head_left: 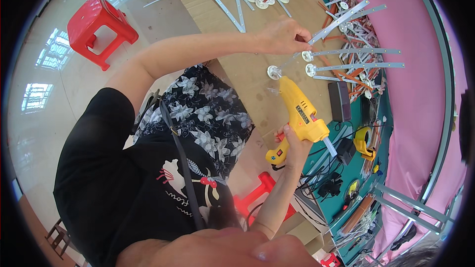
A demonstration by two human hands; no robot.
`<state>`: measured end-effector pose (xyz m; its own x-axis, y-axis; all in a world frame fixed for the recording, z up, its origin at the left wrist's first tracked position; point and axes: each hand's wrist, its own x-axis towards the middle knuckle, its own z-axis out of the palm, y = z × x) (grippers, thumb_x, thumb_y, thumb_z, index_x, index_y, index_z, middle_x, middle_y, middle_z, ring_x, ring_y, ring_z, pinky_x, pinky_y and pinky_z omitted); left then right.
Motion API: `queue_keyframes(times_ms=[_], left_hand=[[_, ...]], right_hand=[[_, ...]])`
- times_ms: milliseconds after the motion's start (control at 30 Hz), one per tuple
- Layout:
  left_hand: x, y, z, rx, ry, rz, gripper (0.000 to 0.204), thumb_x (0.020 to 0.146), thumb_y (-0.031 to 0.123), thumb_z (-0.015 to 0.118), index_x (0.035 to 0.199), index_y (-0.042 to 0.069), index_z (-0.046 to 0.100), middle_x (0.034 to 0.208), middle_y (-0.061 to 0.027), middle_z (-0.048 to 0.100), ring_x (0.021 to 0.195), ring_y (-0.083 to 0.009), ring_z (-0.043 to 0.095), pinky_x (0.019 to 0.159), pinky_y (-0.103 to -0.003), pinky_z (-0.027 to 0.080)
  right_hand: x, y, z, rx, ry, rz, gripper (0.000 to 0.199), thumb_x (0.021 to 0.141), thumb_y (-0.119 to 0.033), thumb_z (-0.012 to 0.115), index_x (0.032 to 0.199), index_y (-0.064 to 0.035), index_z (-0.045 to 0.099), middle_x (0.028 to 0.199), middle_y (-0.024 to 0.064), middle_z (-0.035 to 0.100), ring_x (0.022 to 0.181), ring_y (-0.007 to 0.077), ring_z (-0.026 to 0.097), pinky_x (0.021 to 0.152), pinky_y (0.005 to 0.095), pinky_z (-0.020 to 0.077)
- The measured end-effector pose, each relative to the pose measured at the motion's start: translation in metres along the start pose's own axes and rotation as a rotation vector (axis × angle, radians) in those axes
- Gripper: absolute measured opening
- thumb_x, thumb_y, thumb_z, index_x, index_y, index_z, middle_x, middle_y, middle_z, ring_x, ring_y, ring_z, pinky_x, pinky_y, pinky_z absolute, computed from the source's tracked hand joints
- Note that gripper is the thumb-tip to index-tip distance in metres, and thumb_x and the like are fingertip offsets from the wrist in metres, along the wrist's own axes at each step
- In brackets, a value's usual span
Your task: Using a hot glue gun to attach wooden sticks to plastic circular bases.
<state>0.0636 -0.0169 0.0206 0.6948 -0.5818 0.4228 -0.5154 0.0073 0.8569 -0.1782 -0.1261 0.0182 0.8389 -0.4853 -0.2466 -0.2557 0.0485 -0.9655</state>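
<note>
Gripping glue gun (298,113), right hand (293,144).

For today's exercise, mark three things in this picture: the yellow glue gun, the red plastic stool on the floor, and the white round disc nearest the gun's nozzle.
yellow glue gun (301,113), head view, on its body.
red plastic stool (96,17), head view, on its seat.
white round disc (274,72), head view, on its face.

The table (381,133) has a green top, partly covered by a cardboard sheet (247,69). On the cardboard, just beyond the left-hand fingers (297,34), lie metal strips (356,52) with white discs (273,72). A black adapter (339,101) and cables (321,168) lie right of the right-hand fingers (292,136).
</note>
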Motion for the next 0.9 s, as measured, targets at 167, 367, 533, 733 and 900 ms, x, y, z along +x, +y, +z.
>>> queue_keyframes(times_ms=[167,367,533,733,900], left_hand=[[-0.002,0.002,0.001,0.022,-0.008,0.018,0.017,0.076,0.01,0.067,0.089,-0.001,0.066,0.073,-0.0101,0.066,0.063,-0.0116,0.062,0.061,-0.025,0.049],[-0.002,-0.005,0.002,-0.035,0.014,0.078,0.02,0.076,0.019,0.064,0.085,0.001,0.066,0.069,-0.0122,0.064,0.06,-0.021,0.061,0.057,-0.032,0.046],[-0.003,-0.003,0.0,-0.004,0.0,0.089,0.02,0.077,0.019,0.063,0.085,0.001,0.066,0.067,-0.0114,0.063,0.058,-0.0202,0.059,0.058,-0.032,0.046],[-0.005,0.018,-0.005,-0.06,-0.132,-0.057,0.02,0.078,0.018,0.063,0.087,0.001,0.065,0.07,-0.0105,0.064,0.061,-0.0187,0.059,0.06,-0.031,0.045],[-0.005,0.011,-0.002,0.004,-0.188,0.145,0.021,0.081,0.014,0.062,0.097,0.0,0.064,0.081,-0.0093,0.067,0.074,-0.0141,0.065,0.065,-0.027,0.049]], right_hand=[[-0.001,0.003,0.001,-0.044,0.014,0.007,0.018,0.076,-0.005,0.059,0.091,0.0005,0.051,0.068,0.0093,0.057,0.058,0.0181,0.059,0.049,0.0255,0.0471],[-0.005,0.005,0.0,-0.007,0.031,-0.048,0.02,0.076,-0.006,0.059,0.093,0.0012,0.05,0.068,0.0097,0.057,0.059,0.0193,0.06,0.05,0.0267,0.0486],[-0.008,0.012,-0.01,0.11,0.02,-0.021,0.025,0.076,-0.002,0.06,0.098,0.0035,0.049,0.073,0.0125,0.059,0.062,0.0208,0.06,0.053,0.0295,0.0504],[-0.008,0.018,-0.016,0.228,0.061,-0.087,0.029,0.076,-0.004,0.061,0.102,0.0038,0.049,0.074,0.0131,0.059,0.065,0.0231,0.061,0.054,0.0307,0.0514],[-0.007,0.017,-0.013,0.213,0.049,-0.086,0.031,0.076,-0.005,0.062,0.102,0.0037,0.049,0.075,0.0131,0.06,0.066,0.023,0.062,0.054,0.0303,0.0515]])
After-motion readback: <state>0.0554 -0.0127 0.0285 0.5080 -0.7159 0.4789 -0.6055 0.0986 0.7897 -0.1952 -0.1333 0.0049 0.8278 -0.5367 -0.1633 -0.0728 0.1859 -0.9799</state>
